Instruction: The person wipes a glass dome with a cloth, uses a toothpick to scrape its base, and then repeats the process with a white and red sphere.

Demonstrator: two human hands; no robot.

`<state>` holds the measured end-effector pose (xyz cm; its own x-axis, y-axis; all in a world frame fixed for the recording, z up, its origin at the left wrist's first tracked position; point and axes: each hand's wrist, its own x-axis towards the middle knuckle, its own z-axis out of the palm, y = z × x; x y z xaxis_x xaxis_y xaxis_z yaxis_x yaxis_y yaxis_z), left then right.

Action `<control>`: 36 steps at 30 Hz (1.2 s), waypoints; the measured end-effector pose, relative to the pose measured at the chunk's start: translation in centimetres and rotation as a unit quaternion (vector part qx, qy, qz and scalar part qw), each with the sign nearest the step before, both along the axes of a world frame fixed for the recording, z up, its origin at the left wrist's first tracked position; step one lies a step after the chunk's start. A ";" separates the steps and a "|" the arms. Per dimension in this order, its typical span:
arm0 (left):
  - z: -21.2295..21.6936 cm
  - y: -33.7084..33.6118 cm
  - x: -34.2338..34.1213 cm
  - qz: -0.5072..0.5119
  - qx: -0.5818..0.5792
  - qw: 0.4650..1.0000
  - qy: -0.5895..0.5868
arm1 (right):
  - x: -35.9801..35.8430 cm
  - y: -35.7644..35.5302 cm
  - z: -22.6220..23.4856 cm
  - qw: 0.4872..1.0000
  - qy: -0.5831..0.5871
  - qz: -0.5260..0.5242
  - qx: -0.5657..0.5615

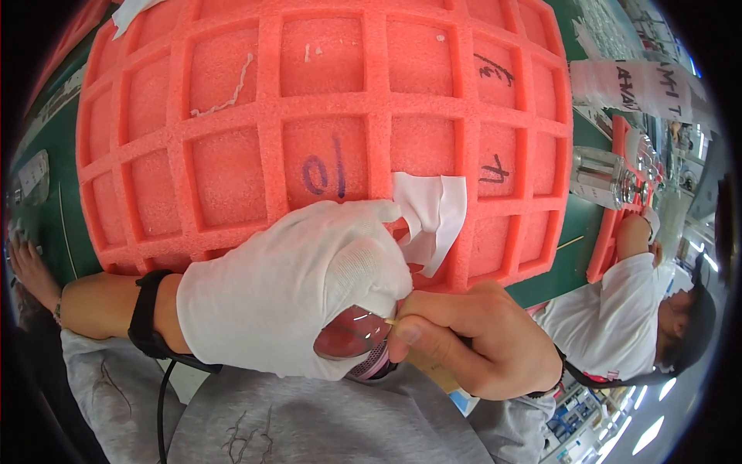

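Cradles a glossy, reddish lens (348,337) in the closed, gloved left hand (286,290), just off the near edge of the tray (378,147). Pinches a thin stick (393,322) in the thumb-and-forefinger grip of the bare right hand (471,332), also off the tray's near edge, right at the lens's rim; cannot tell if touching it. Has a white cloth (440,197) lying on the tray, by the gloved fingertips. Seems midway through stick work on this lens, not yet set into the tray. Cannot see another lens in the tray's visible compartments, so cannot judge how many are done or left.
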<state>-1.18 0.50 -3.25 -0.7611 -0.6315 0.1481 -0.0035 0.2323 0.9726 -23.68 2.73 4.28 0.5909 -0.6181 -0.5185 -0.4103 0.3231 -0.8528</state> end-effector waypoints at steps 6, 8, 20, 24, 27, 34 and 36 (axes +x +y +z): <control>-0.3 0.0 0.1 -0.028 -0.035 0.999 0.010 | 0.6 -0.5 0.7 0.999 0.015 0.001 0.049; -0.1 0.1 -0.1 -0.027 -0.043 0.999 0.003 | 0.7 -0.7 1.0 0.999 0.025 0.018 0.031; 0.0 0.1 0.4 0.010 -0.040 0.999 0.010 | 0.4 0.2 0.4 0.999 0.022 0.023 0.021; -0.3 0.4 0.3 0.003 -0.047 0.999 0.005 | 0.4 0.4 0.2 0.999 0.012 -0.010 0.039; -0.5 0.5 0.1 0.012 -0.052 0.998 0.020 | 0.8 0.0 0.7 0.999 0.013 -0.006 0.045; 0.1 0.6 -0.3 0.010 -0.071 0.997 -0.015 | 1.2 -1.3 2.0 0.995 0.081 0.054 0.027; -0.1 0.6 -0.1 0.011 -0.065 0.998 -0.011 | 1.2 -1.5 1.7 0.995 0.078 0.059 0.018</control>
<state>-1.24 1.07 -3.30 -0.7506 -0.6252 0.2138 -0.0308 0.3563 0.9339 -22.52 1.27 6.00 0.5690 -0.5291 -0.6295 -0.5735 0.2933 -0.7649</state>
